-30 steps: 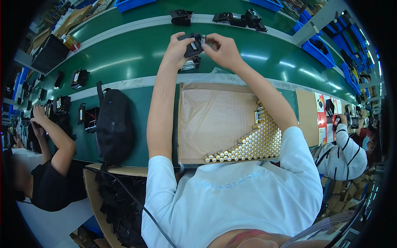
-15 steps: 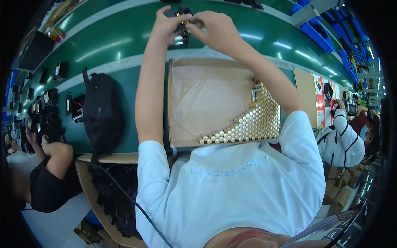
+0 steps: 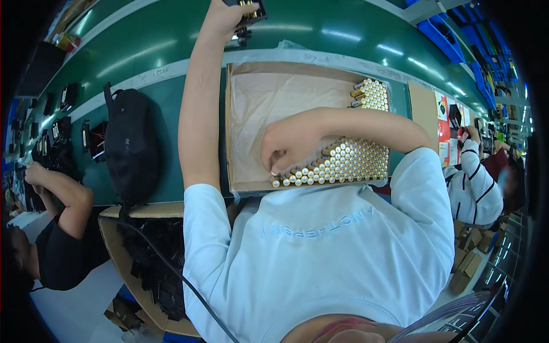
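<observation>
At the far edge of the view, my left hand (image 3: 222, 17) is closed on a black plastic battery holder (image 3: 254, 12) that has gold-coloured batteries in it. My right hand (image 3: 291, 143) reaches into a shallow cardboard box (image 3: 251, 108). Its thumb and fingertips are pinched at the near-left end of the batteries, on a battery (image 3: 275, 183) there. Many small cylindrical batteries (image 3: 357, 163) with pale ends stand packed along the near and right sides of the box. My right forearm covers part of them.
Left of the box lies a black pouch (image 3: 134, 148). An open carton of black parts (image 3: 157, 263) stands at my near left. A co-worker (image 3: 63, 240) sits at the left, another (image 3: 472, 183) at the right. Blue bins (image 3: 437, 40) line the far right.
My right hand has left the battery holder and come down into the box among the batteries. The left hand has moved slightly farther away, still with the holder.
</observation>
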`<action>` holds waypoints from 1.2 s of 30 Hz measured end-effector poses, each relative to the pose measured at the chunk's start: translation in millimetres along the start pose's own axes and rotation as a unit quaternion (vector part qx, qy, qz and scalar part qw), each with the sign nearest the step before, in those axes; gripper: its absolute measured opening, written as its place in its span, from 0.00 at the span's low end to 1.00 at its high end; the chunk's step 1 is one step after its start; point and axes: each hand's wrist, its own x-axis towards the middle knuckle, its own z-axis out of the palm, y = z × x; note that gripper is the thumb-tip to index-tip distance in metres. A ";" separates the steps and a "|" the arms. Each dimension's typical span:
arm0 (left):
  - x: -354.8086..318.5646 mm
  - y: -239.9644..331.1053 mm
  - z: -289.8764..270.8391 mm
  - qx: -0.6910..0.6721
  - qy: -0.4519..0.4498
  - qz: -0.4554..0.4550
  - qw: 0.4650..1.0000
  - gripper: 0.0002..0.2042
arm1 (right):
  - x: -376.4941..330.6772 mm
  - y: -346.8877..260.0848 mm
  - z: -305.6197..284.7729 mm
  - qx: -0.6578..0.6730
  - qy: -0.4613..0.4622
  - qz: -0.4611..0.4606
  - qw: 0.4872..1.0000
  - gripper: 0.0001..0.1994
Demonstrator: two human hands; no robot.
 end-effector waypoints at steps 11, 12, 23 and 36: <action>-12.3 9.6 -11.2 0.006 -0.022 0.062 0.998 0.28 | -7.6 1.8 -14.6 0.031 0.236 -0.051 0.970 0.09; -12.9 8.8 -13.7 0.007 -0.022 0.061 0.998 0.28 | -14.1 -6.0 -32.4 0.006 0.294 -0.041 0.955 0.08; -4.4 -0.9 -6.4 0.012 -0.033 0.121 0.992 0.27 | -31.4 36.9 -172.0 -0.458 0.585 0.152 0.651 0.12; -23.8 14.1 -31.0 0.517 0.131 0.165 0.830 0.23 | -133.0 -7.4 -55.6 -0.297 0.497 0.178 0.796 0.12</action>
